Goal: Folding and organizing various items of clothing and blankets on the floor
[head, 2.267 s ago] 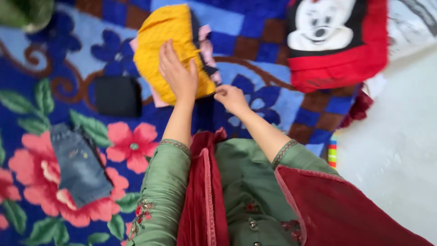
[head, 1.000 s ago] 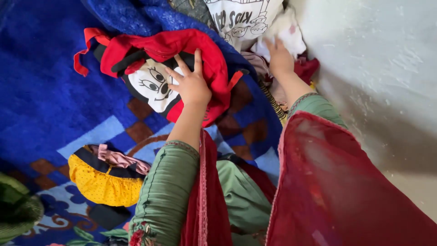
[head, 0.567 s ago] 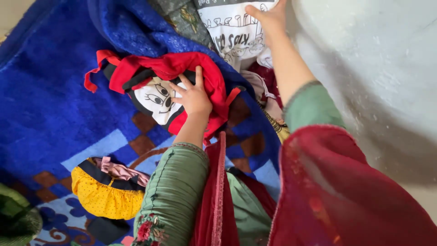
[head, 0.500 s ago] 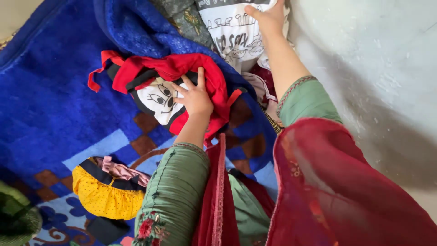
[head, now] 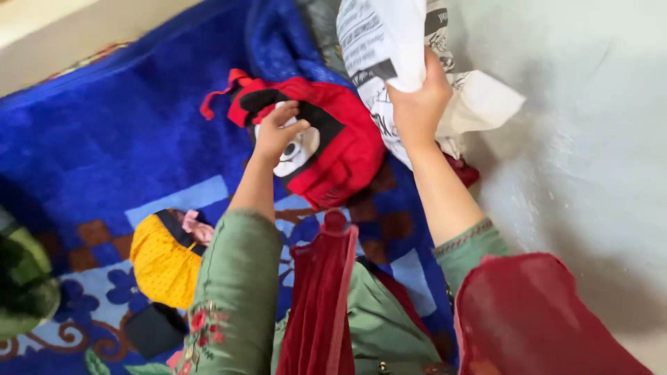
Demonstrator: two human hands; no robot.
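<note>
Overhead, white printed garment [head: 389, 48] in right hand [head: 417, 104].

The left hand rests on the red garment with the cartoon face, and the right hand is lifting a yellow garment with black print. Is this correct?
Not quite. The head view shows the right hand lifting a white garment with black print, not a yellow one. The yellow garment lies on the blue blanket, untouched. The left hand does rest on the red garment with the cartoon face.

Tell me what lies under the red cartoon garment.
The red cartoon garment lies on the blue patterned blanket, with the left hand on top. Anything else beneath it is covered.
</note>
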